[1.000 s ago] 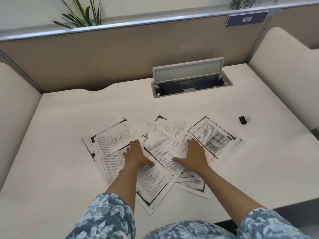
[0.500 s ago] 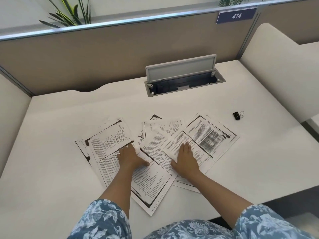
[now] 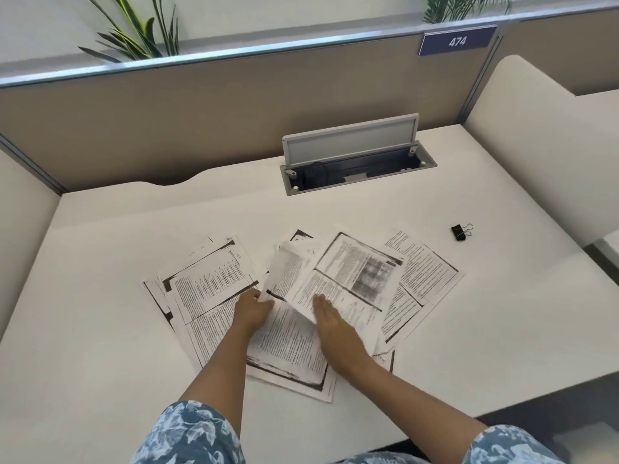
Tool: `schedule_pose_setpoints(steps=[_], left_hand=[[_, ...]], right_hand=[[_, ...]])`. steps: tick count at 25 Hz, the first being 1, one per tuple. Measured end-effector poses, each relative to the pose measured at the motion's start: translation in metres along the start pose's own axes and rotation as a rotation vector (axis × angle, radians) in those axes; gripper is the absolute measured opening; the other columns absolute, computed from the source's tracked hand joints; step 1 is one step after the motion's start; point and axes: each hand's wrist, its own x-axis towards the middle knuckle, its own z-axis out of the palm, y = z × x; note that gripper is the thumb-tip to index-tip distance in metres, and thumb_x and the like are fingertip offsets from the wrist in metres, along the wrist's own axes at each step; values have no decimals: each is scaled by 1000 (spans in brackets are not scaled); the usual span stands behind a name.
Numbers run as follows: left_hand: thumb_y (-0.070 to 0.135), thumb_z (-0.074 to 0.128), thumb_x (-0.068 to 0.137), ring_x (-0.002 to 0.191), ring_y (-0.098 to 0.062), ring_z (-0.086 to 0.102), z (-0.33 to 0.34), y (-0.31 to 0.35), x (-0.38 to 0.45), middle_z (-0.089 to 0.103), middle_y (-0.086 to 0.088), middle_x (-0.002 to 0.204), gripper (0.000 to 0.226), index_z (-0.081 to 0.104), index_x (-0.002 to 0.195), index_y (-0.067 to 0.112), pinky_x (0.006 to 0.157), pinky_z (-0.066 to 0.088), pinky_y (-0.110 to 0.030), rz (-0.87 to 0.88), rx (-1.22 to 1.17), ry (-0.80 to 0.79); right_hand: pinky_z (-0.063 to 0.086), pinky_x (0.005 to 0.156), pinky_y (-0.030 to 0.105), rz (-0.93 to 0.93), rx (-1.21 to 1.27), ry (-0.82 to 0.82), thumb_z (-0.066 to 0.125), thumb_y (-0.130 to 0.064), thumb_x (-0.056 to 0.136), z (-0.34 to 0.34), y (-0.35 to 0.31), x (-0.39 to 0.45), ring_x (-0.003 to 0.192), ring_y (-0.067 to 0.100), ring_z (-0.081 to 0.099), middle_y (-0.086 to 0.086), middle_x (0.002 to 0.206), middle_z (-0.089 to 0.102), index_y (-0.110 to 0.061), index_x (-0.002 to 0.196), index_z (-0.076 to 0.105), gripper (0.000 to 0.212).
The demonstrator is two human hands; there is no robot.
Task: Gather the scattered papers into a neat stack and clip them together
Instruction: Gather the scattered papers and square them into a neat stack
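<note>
The papers [image 3: 214, 289] lie in a loose, overlapping fan on the near middle of the white desk [image 3: 469, 329], none squared to another. How many sheets there are cannot be counted — most show only a corner or an edge from under the ones above, and the print is too blurred to read. The leftmost sheets run long axis from near left to far right; the sheet on the far right of the fan [image 3: 422, 272] tilts the other way, and the one with a dark smudged block [image 3: 355, 272] slants across the middle.

The left hand [image 3: 253, 308] has its fingers curled at the edge of a middle sheet [image 3: 284, 272], which lifts off the pile there; the fingertips are hidden by the paper, so whether they pinch it or only push under it is unclear. The right hand [image 3: 331, 324] rests flat on the pile, palm down, fingers extended and close together. Both forearms come from blue floral sleeves, cut off by the bottom edge.

A black binder clip [image 3: 459, 232] sits on the bare desk well to the right of the papers, beyond the fan, its wire handles pointing right. Farther back a cable hatch [image 3: 355, 155] stands open. A tan partition [image 3: 167, 108] closes the back of the desk, bearing a blue plate reading 474 [image 3: 456, 41], with plant leaves [image 3: 134, 35] above it.
</note>
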Motion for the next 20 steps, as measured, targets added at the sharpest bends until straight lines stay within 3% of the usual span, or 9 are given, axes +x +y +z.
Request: schedule_pose_setpoints(steps=[4,6,8,10,11,13,14,17,20], left_hand=[[19,59,96,109,-39,67,5,1,6,72,-20,113,27,70,107,-2,95,53,-46,-60,-203,10],[33,47,104,119,-35,62,7,5,5,68,-9,126,39,69,118,5,107,48,-48,-91,-251,38],[42,54,101,120,-30,59,7,7,6,64,2,114,37,69,117,13,101,46,-41,-97,-300,49],[28,69,94,107,-27,63,8,5,8,71,-4,105,21,72,108,13,90,46,-34,-53,-307,33],[18,72,92,103,-26,64,9,4,9,74,-10,110,23,73,113,9,89,46,-33,-30,-299,27],[9,70,92,102,-25,64,12,8,8,73,-14,120,32,71,123,5,91,47,-33,-11,-276,56],[8,69,92,102,-26,64,14,11,6,72,-14,122,33,70,125,4,91,48,-33,1,-274,77],[9,65,96,104,-26,63,26,21,4,70,-13,125,31,67,126,3,90,48,-32,22,-291,155],[10,62,98,104,-22,63,39,29,0,66,-11,130,35,62,132,3,90,51,-31,15,-304,197]], right_hand=[[29,119,39,-234,-47,51,25,17,84,17,-23,-7,140,34,42,25,153,38,6,150,30,67],[33,117,42,-329,-53,10,9,6,81,21,-25,-11,137,34,47,24,149,44,6,147,36,71],[31,118,43,-418,-102,-90,9,0,84,22,-18,-13,138,32,45,21,151,44,3,149,36,70],[30,119,43,-486,-154,-167,22,-11,95,22,-4,-13,140,27,44,14,152,44,-4,150,36,57],[28,120,43,-473,-123,-191,30,-26,101,19,3,-12,142,25,42,10,153,44,-9,150,37,53],[27,120,44,-305,33,-165,38,-60,98,12,18,-9,143,19,37,1,152,46,-18,149,38,66],[29,118,44,-166,112,-104,38,-68,94,6,26,-5,141,17,36,-2,150,46,-21,147,38,70],[31,115,42,299,180,142,49,-66,90,-10,47,14,135,19,34,0,144,41,-18,144,38,73],[34,110,50,652,324,158,64,-56,86,-21,58,36,134,28,34,8,145,36,-12,146,31,82]])
